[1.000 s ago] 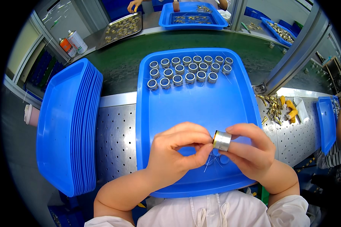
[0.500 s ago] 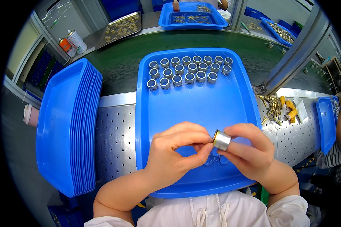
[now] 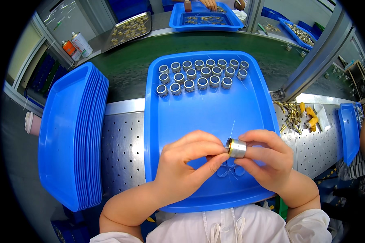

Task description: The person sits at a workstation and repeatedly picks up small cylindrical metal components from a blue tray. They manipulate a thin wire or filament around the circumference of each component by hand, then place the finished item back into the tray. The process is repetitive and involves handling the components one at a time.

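Over the near part of the blue tray point(image 3: 207, 111), my right hand point(image 3: 269, 158) grips a short silver metal cylinder point(image 3: 237, 148) between thumb and fingers. Its open end, with a yellowish inner rim, faces my left hand point(image 3: 190, 160). The left thumb and fingertips are pinched at that opening; whatever lies between them is too small to make out. A thin clear strand rises from beside the cylinder. Below the hands, several clear round discs with fine strands point(image 3: 239, 171) lie on the tray. Similar cylinders point(image 3: 202, 83) stand in rows at its far end, fine strands sticking out around them.
A stack of blue trays point(image 3: 71, 137) stands at the left. Behind is a green belt point(image 3: 125, 79), with a metal tray of small parts point(image 3: 127, 32) and another blue tray point(image 3: 207, 26) beyond, where a person's hand reaches in. A metal post point(image 3: 312, 56) and brass pieces point(image 3: 293, 117) are at right.
The cylinder is turned slightly in my fingers, and a thin strand now shows above it. A person's hand has come into the far blue tray.
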Motion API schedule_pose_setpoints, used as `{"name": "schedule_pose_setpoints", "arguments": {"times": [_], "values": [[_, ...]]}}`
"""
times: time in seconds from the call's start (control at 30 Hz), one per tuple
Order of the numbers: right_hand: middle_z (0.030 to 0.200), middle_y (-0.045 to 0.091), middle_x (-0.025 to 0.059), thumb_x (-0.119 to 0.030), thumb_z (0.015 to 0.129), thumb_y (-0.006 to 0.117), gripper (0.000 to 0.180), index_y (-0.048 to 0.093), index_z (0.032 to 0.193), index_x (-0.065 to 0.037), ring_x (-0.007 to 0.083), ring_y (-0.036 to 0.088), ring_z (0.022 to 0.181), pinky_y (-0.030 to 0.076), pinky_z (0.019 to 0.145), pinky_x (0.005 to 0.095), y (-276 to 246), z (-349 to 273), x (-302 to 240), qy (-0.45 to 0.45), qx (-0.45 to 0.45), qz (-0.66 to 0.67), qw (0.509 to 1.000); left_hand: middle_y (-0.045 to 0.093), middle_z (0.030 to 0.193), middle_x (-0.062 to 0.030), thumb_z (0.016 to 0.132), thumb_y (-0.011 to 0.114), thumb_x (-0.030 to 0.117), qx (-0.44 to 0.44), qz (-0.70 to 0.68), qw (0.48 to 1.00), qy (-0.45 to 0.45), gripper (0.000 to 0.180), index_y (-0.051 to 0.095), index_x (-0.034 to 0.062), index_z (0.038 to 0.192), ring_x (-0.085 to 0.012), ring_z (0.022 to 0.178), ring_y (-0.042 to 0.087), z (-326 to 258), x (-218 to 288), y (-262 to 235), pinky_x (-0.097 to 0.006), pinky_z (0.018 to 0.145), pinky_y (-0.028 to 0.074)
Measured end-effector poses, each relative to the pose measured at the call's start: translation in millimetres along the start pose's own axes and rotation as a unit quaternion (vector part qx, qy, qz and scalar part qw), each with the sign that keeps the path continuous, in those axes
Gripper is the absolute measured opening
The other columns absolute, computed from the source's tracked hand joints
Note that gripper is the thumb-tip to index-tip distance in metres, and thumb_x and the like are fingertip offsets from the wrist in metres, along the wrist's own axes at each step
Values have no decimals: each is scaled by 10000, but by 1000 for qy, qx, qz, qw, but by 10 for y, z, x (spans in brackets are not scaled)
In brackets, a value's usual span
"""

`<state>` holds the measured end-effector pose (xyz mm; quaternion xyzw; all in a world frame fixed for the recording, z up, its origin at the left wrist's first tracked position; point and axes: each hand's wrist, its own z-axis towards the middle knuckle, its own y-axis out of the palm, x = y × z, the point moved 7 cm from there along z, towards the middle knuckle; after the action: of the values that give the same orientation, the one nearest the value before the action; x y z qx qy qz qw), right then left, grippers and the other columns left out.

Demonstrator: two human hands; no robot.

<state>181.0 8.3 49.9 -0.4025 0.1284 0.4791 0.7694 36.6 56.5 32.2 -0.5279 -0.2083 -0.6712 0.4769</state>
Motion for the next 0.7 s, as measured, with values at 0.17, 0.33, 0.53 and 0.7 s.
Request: {"name": "schedule_pose_setpoints", "arguments": {"times": [0.17, 0.33, 0.53, 0.7], "values": [[954, 606, 157, -20, 619, 775, 285, 658, 877, 16, 260, 622, 760, 516, 616, 315, -14, 17, -100, -78, 0, -67, 995, 656, 866, -125, 701, 698, -55, 15, 25, 1000, 7, 148, 681, -11, 841, -185, 781, 629, 18, 50, -9, -258, 685, 493], [955, 601, 178, -23, 626, 756, 287, 645, 881, 49, 288, 618, 779, 517, 633, 341, 12, -9, -181, -142, -1, -120, 983, 654, 851, -112, 669, 687, -88, 42, 35, 998, 23, 178, 679, -5, 827, -172, 754, 632, 1, 60, -17, -247, 664, 508], [949, 596, 193, -27, 595, 712, 284, 629, 851, 65, 291, 612, 755, 526, 600, 332, 37, -43, -215, -180, -5, -159, 971, 649, 822, -94, 622, 700, -84, 61, 111, 990, 64, 192, 671, 16, 783, -152, 684, 635, -17, 100, -28, -235, 597, 515], [923, 595, 192, -41, 548, 687, 312, 626, 834, 68, 282, 612, 708, 527, 557, 318, 49, -79, -227, -209, 12, -171, 963, 650, 795, -84, 583, 705, -74, 65, 146, 983, 94, 211, 666, 31, 762, -158, 673, 637, -23, 125, -28, -234, 586, 511]]}}
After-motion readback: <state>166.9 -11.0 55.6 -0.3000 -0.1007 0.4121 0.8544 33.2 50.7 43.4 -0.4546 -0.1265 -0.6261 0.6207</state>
